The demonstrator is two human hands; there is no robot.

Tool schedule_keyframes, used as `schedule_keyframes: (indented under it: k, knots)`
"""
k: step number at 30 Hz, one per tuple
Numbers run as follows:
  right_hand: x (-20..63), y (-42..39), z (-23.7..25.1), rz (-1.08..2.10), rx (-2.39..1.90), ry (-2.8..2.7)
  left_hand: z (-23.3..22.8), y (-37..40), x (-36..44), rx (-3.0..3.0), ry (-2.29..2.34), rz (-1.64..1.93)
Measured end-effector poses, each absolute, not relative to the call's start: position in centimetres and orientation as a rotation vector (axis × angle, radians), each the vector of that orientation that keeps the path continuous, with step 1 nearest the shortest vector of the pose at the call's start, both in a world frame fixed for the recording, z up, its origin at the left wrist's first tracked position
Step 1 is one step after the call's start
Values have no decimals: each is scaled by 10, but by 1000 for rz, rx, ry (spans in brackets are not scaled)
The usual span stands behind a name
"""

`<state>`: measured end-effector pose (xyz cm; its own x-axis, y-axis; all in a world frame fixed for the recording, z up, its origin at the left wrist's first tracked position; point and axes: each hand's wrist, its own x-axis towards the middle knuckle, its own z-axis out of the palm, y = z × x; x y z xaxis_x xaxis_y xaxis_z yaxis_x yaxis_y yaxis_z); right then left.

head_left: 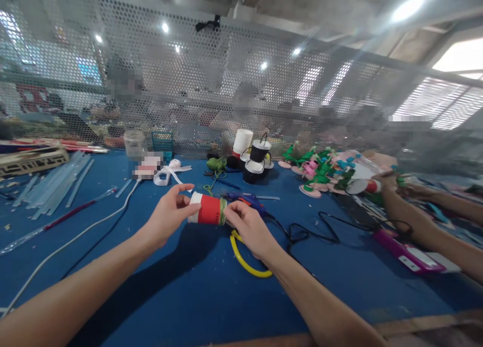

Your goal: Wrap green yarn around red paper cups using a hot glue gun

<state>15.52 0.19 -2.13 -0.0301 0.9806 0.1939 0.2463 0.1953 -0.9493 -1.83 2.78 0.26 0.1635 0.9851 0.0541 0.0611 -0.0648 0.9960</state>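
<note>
Between my two hands a red and white paper cup lies on its side in the air above the blue table. My left hand grips the white end with thumb and fingers. At the other end, where green yarn circles the cup, my right hand pinches the rim. A curved yellow tube hangs or lies just under my right hand; its far end is hidden. Behind the cup lies a blue glue gun, partly covered by my right hand. A ball of green yarn sits farther back.
Clear glue sticks spread over the left of the blue table. White ribbon, small black pots and stacked cups stand behind. Green and pink craft flowers and another person's arms are at right, near a purple power strip.
</note>
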Motion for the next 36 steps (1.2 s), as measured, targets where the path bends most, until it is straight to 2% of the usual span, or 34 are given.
schedule_keyframes:
  k: [36]
  knots:
    - [151,-3,-13,930,-1325,-1498,1,25,-14,1219,1003,964]
